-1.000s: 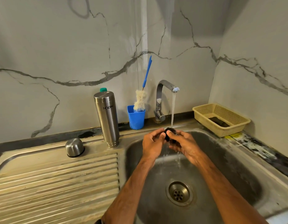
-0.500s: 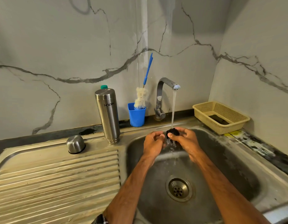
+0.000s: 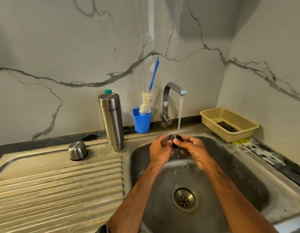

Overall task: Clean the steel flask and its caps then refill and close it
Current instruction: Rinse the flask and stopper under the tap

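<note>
Gripping the black cap (image 3: 180, 138) under the tap stream (image 3: 180, 113): left hand (image 3: 160, 149) and right hand (image 3: 194, 148), both curled around it.

We held the small black cap (image 3: 180, 139) under the tap (image 3: 169, 91) stream over the sink (image 3: 230, 165), left hand (image 3: 160, 149) and right hand (image 3: 195, 149) both gripping it. The steel flask (image 3: 112, 120) stood inverted on the drainboard (image 3: 61, 190), near its steel cap (image 3: 77, 150).
</note>
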Action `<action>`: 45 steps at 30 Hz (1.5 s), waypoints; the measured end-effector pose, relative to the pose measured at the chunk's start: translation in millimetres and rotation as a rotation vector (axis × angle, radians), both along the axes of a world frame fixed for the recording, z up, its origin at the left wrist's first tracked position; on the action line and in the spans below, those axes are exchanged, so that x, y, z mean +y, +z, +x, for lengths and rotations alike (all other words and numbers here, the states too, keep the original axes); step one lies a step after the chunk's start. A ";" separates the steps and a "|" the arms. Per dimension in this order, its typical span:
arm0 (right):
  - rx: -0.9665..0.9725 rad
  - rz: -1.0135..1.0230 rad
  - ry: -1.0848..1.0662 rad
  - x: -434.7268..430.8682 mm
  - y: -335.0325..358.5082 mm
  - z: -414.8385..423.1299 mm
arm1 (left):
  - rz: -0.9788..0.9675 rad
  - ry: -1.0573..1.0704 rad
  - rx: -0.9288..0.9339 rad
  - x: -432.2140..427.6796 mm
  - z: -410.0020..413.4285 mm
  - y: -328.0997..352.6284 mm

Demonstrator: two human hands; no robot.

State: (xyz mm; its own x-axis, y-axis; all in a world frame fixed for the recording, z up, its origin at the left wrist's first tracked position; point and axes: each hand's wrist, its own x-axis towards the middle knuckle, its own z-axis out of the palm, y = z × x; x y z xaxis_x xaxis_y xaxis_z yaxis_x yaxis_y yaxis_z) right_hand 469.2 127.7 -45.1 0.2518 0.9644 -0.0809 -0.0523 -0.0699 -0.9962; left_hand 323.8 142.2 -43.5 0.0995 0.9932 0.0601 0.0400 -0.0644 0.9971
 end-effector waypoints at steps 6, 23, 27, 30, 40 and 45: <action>-0.308 0.067 0.072 -6.9 14.4 -5.8 | 0.081 0.065 0.059 2.2 -1.4 0.6; -0.631 0.169 -0.116 -3.8 16.2 -17.9 | -0.010 0.045 0.078 6.4 0.0 -0.2; -0.684 0.142 -0.086 -4.3 15.8 -22.5 | -0.054 0.013 0.099 4.1 2.5 -1.2; -0.691 0.177 -0.128 -3.2 19.2 -24.0 | -0.074 0.017 0.093 6.3 0.5 -0.5; -0.584 0.144 -0.140 -0.7 14.8 -22.4 | -0.099 0.031 0.074 5.5 -3.4 0.7; -0.448 0.095 -0.151 -0.9 10.5 -17.6 | -0.122 -0.032 0.070 2.6 -2.7 0.1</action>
